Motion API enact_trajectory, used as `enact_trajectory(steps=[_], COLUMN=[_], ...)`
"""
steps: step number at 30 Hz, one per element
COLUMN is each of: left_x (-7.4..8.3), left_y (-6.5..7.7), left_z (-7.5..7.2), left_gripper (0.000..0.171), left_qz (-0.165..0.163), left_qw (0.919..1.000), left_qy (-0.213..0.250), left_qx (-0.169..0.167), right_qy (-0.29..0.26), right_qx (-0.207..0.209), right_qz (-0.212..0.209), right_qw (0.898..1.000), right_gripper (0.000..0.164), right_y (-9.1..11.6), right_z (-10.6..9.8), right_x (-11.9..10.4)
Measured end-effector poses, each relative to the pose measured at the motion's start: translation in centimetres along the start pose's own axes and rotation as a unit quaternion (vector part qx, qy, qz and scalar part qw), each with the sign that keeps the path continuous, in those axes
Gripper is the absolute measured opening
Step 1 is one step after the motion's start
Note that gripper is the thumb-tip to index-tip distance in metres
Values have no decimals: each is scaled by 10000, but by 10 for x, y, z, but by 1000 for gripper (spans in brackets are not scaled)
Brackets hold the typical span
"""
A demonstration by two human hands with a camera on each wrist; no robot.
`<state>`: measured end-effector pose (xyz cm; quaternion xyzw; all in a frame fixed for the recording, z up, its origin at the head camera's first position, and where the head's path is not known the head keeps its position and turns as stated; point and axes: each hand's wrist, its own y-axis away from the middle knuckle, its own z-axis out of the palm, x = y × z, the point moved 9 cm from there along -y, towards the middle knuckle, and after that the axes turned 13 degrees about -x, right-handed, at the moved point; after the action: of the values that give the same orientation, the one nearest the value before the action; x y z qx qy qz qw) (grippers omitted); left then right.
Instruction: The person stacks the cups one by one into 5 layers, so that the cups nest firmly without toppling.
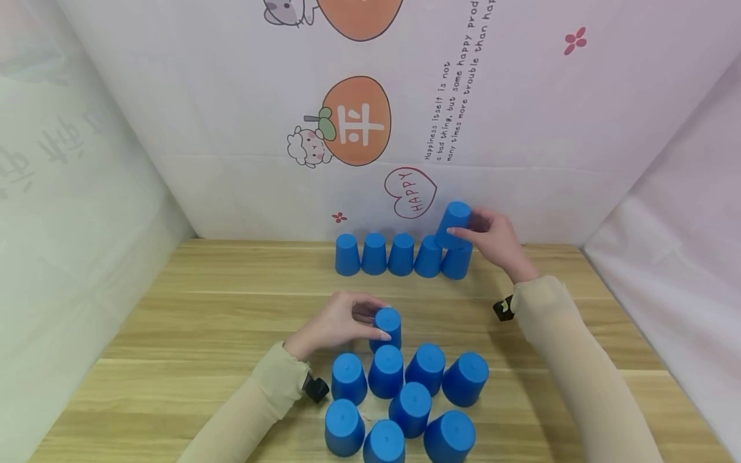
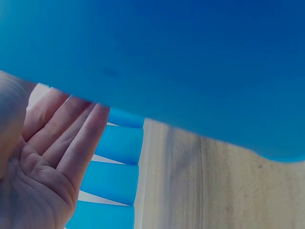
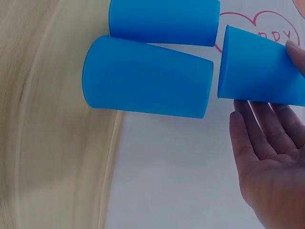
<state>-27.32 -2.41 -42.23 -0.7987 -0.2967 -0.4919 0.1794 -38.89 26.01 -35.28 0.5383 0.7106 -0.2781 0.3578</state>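
Observation:
My right hand (image 1: 499, 241) holds an upside-down blue cup (image 1: 453, 225) between thumb and fingers. This cup is raised over the two rightmost cups of a row by the wall. In the right wrist view, a small gap separates the held cup (image 3: 262, 67) from the narrow end of the row's end cup (image 3: 147, 78). My left hand (image 1: 341, 321) has thumb and fingers round another upside-down blue cup (image 1: 388, 325), at the back of the near cluster. A blue surface (image 2: 190, 76) fills the top of the left wrist view and hides the fingertips.
Five upside-down cups (image 1: 374, 254) form the row along the back of the wooden table (image 1: 231, 308). Several more cups (image 1: 413, 405) stand upside down in a loose cluster nearer me. A printed white cloth (image 1: 243, 128) hangs right behind the row.

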Motion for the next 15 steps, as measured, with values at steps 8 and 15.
enact_trajectory(steps=[8,15], left_x=[0,1], left_y=[1,2], left_z=[-1,-1], left_gripper=[47,47], left_qz=[-27,10], left_qw=[10000,10000], left_qy=[1,-51], left_qx=[-3,-1], right_qy=[61,105], right_qx=[-21,-46], right_qz=[34,107], right_qw=[10000,9999], right_gripper=[75,77], right_y=[-1,-3], right_z=[1,2], right_x=[2,6])
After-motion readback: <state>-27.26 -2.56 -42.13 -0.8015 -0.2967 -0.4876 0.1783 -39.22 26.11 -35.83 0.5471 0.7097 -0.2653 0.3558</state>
